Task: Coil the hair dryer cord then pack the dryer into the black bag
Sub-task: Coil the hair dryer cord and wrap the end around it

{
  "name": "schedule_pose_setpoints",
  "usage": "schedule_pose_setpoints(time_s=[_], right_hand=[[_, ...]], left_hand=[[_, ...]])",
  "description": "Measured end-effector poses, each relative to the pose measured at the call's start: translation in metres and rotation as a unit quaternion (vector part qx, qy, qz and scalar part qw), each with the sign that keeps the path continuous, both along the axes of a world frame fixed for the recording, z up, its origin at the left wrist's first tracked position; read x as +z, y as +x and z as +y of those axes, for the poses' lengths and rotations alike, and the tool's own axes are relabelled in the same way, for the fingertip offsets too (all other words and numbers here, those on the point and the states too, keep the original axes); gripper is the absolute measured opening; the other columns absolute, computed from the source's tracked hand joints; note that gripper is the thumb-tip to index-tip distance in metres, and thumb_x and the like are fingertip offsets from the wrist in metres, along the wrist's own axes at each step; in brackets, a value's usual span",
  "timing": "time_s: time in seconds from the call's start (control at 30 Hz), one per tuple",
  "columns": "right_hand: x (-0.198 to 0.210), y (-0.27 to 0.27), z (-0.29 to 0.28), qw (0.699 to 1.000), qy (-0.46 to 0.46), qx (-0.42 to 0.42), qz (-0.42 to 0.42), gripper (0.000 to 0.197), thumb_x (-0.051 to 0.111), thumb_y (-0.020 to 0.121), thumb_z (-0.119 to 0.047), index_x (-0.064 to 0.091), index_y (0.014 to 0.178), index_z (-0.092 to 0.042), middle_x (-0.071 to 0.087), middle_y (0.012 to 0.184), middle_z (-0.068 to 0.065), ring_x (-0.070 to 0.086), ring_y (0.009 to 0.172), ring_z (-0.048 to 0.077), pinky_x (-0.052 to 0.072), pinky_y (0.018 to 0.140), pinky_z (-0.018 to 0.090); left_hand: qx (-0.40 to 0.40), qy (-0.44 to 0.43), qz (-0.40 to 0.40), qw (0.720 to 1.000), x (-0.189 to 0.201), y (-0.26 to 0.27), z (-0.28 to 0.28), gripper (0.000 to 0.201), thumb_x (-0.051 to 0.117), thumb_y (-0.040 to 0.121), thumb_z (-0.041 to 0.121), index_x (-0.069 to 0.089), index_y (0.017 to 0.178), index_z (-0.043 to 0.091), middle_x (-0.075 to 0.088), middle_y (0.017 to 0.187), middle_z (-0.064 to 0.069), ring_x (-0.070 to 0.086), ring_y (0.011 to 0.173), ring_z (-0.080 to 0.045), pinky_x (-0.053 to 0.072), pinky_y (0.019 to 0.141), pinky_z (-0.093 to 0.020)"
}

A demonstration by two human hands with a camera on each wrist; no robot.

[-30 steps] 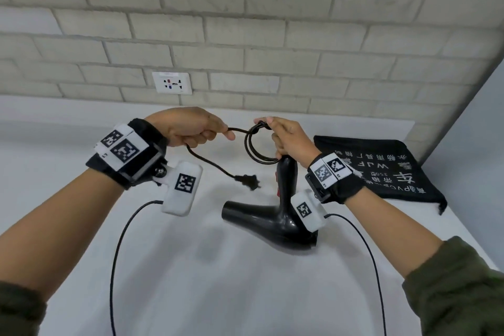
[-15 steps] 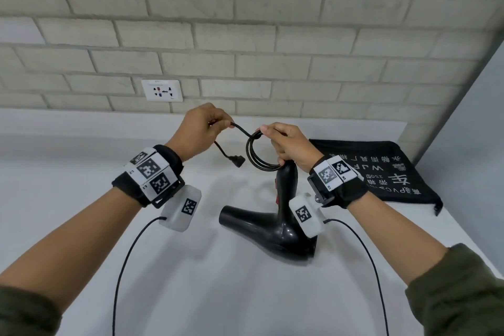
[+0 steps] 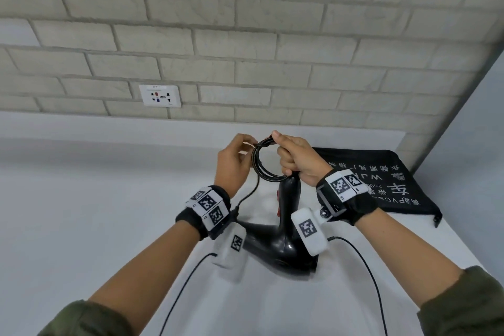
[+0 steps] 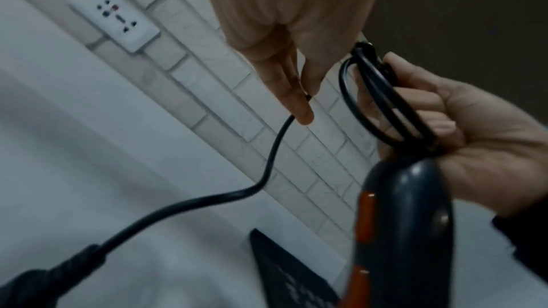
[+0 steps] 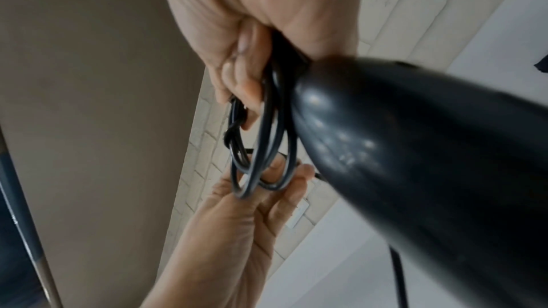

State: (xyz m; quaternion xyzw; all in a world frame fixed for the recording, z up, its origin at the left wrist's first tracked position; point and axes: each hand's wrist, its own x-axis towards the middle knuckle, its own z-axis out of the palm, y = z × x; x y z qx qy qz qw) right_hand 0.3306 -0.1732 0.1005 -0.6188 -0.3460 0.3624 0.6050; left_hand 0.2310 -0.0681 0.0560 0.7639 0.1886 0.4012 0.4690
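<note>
1. Gripping coiled cord atop hair dryer handle: right hand.
2. Pinching loose cord end beside coil: left hand.
3. Lying flat on table, right of dryer: black bag.

L hand moved in to coil | plug now hangs lower

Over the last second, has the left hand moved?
Yes. The left hand has swung right, away from the wall socket, and closed in on the cord coil that the right hand holds above the hair dryer.
</note>
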Motion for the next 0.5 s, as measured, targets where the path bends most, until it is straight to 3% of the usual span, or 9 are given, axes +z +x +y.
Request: schedule_pose_setpoints(time_s=[0.13,0.27,0.4,0.5], right_hand=[[-0.002,0.001,-0.001,0.999,0.007,-0.031,-0.019,0.027,0.044,0.095,-0.034,0.045,0.073,-0.017,0.021,0.033,-0.01,0.017,0.029,0.004,0.026,0.034,0.016],[-0.006,0.001,0.001,0.996,0.029,-0.072,-0.035,0.027,0.043,0.096,-0.03,0.046,0.073,-0.016,0.024,0.032,-0.01,0.019,0.028,0.003,0.026,0.032,0.016],[-0.008,0.003,0.002,0.993,0.032,-0.094,-0.063,0.026,0.042,0.096,-0.03,0.048,0.076,-0.014,0.026,0.03,-0.011,0.023,0.026,0.003,0.028,0.032,0.016],[-0.01,0.004,-0.001,0.99,0.034,-0.109,-0.079,0.025,0.043,0.096,-0.031,0.051,0.077,-0.016,0.027,0.031,-0.011,0.025,0.027,0.003,0.029,0.033,0.017]], left_hand=[[-0.069,-0.184,-0.03,0.98,0.002,0.001,-0.012,0.019,0.056,0.08,-0.011,0.057,0.079,0.008,0.066,0.071,-0.008,0.067,0.064,-0.017,0.056,0.062,-0.022],[-0.132,-0.323,-0.031,0.937,0.004,-0.007,-0.022,0.022,0.04,0.09,-0.001,0.06,0.089,0.007,0.07,0.083,-0.007,0.069,0.077,-0.013,0.056,0.074,-0.023],[-0.157,-0.36,-0.003,0.92,0.008,-0.014,-0.029,0.026,0.038,0.091,0.011,0.063,0.1,0.007,0.068,0.095,-0.008,0.064,0.09,-0.019,0.051,0.09,-0.036],[-0.169,-0.374,0.002,0.912,0.012,-0.017,-0.032,0.026,0.043,0.093,0.026,0.064,0.096,0.011,0.069,0.09,-0.005,0.064,0.088,-0.017,0.051,0.09,-0.035]])
